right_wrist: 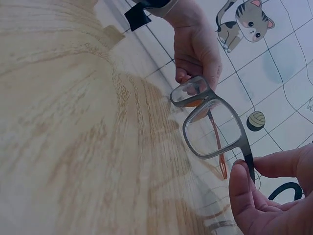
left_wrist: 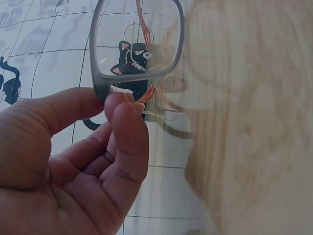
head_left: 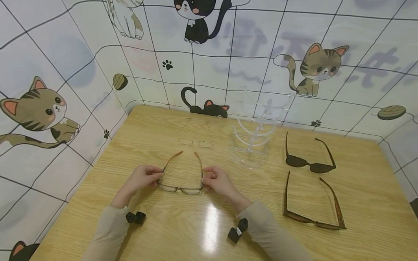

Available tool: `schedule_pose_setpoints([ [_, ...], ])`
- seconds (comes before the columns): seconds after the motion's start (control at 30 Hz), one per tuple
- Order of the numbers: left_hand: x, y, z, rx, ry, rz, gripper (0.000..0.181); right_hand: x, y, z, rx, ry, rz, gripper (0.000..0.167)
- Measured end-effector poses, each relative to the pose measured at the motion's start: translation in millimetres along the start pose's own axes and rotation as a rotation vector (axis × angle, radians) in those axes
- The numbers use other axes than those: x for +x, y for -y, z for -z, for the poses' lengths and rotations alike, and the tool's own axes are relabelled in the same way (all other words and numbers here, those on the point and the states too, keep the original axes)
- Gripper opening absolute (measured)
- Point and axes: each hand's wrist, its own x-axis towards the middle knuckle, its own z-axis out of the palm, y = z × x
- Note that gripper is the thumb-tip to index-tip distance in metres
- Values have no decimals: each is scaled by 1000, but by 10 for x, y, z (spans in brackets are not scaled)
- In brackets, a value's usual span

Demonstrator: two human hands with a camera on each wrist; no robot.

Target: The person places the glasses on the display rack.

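Note:
A pair of eyeglasses [head_left: 180, 189] with a grey front and orange-brown temple tips is held between both hands, its temples unfolded and pointing away from the person. The left hand [head_left: 144, 179] pinches the left temple close to the hinge. On the other side the right hand [head_left: 219, 182] pinches the right temple between thumb and fingers. Both pinches show up close, the left fingers [left_wrist: 128, 132] in the left wrist view and the right thumb [right_wrist: 240, 188] in the right wrist view. Thin wire-rimmed glasses [head_left: 204, 144] lie just beyond.
A clear tiered display stand [head_left: 251, 142] stands behind the right hand. To the right lie black sunglasses [head_left: 310, 164] and brown-framed glasses [head_left: 310, 220], temples unfolded. The wooden table [head_left: 175, 239] meets a cat-patterned backdrop [head_left: 212, 75] at its rear and left.

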Motion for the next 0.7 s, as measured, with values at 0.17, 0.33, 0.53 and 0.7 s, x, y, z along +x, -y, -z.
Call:
schedule_pose_setpoints([
  [0.17,-8,-7,-10,-54,9,17,28,-39,21,24,70,10,-9,39],
  [0.33,-28,-53,-18,-134,47,33,31,-114,72,78,99,30,-4,41],
  [0.53,-52,-140,-38,-228,89,41,36,-204,129,162,118,40,12,44],
  [0.7,-50,-210,-78,-269,116,29,37,-275,168,241,134,36,25,45],
])
